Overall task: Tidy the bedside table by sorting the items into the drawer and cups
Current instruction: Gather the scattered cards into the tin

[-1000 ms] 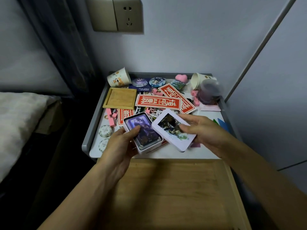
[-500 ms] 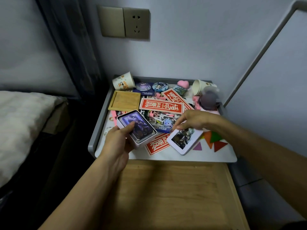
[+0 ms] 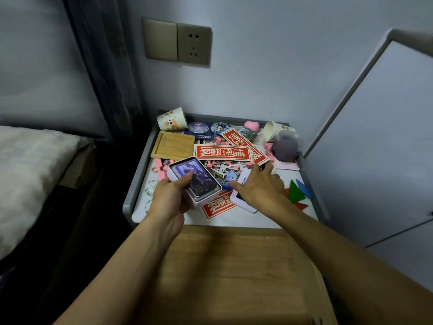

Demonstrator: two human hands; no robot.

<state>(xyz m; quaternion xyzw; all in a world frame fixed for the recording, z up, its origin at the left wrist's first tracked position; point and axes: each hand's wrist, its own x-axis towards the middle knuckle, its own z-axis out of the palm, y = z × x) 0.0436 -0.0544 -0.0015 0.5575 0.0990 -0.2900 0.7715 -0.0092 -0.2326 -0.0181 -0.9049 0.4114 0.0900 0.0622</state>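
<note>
Drawer [image 3: 234, 266] of pale wood stands pulled open at the front, below the grey-rimmed desk [image 3: 138, 177] crowded with small items. The left hand [image 3: 171, 198] grips a white card box [image 3: 199, 181] just above the desk's front left, thumb curled over its dark picture. The right hand [image 3: 260, 186] lies palm down with fingers spread over a white lid [image 3: 243, 205] and the loose stickers beside the box. Two paper cups, left cup [image 3: 172, 119] and right cup [image 3: 274, 131], lie tipped at the back corners.
</note>
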